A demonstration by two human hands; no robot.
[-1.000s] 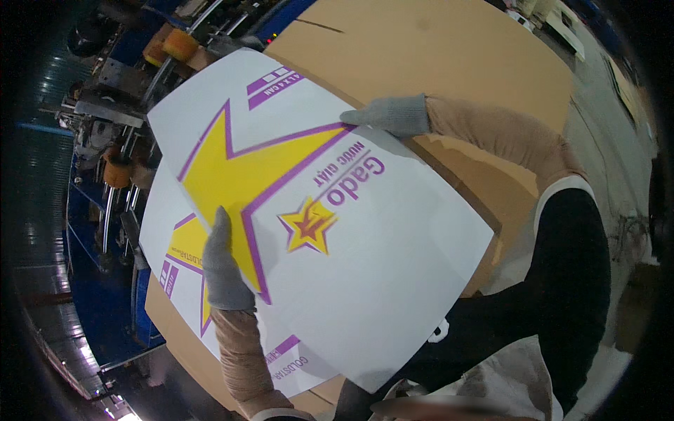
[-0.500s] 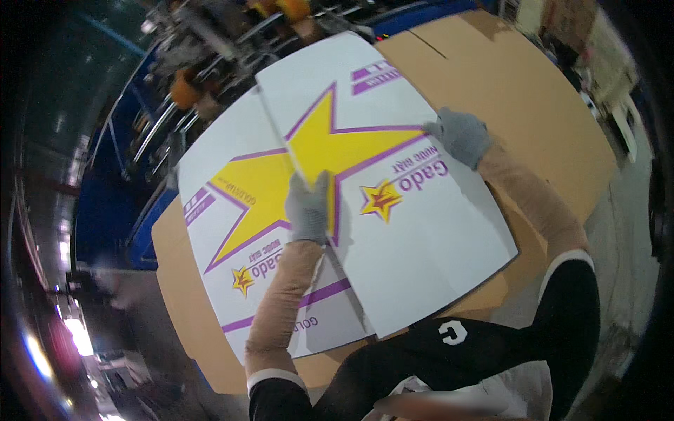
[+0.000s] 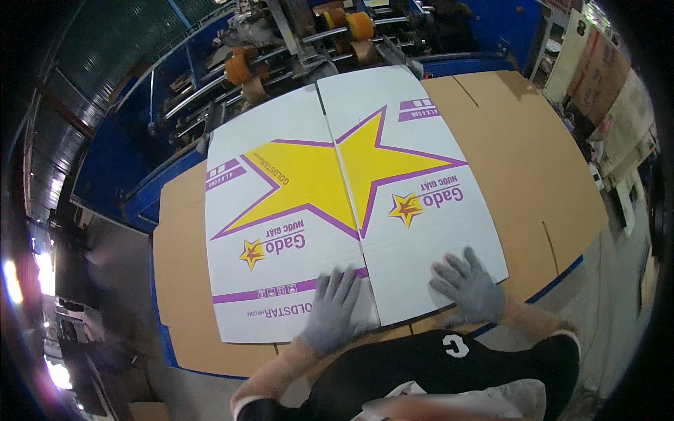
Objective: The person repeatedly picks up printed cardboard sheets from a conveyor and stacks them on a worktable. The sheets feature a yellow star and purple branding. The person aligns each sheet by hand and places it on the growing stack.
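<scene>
Left hand: the grey-gloved left hand (image 3: 331,316) lies palm down at the near right corner of the left panel (image 3: 281,274), fingers spread and closed on nothing; it sits close by the seam, probably because pressure there would steady both inner edges.
Right hand: the grey-gloved right hand (image 3: 469,288) is spread over the near right corner of the right panel (image 3: 414,259), also gripping nothing; a flat palm there likely steadies the outer corner without creasing it. How hard either hand presses, I cannot tell.
White panels: both lie on top, printed face up, in the middle between the person and the machine.
Seam: the inner edges run side by side from near to far, with a dark slot (image 3: 321,97) at the far end; this closeness lets the two halves of the yellow star (image 3: 302,186) meet almost as one shape.
Brown cardboard: it spreads flat beneath, showing left (image 3: 184,274) and right (image 3: 523,151) of the panels, seemingly as a wide, level backing.
Blue edge: a strip of blue (image 3: 558,278) shows past the near right rim of the cardboard, so a support of that colour probably carries it.
Machine: orange rollers (image 3: 360,26) on metal rods stand just beyond the far edge; whether the panels touch anything there is unclear.
</scene>
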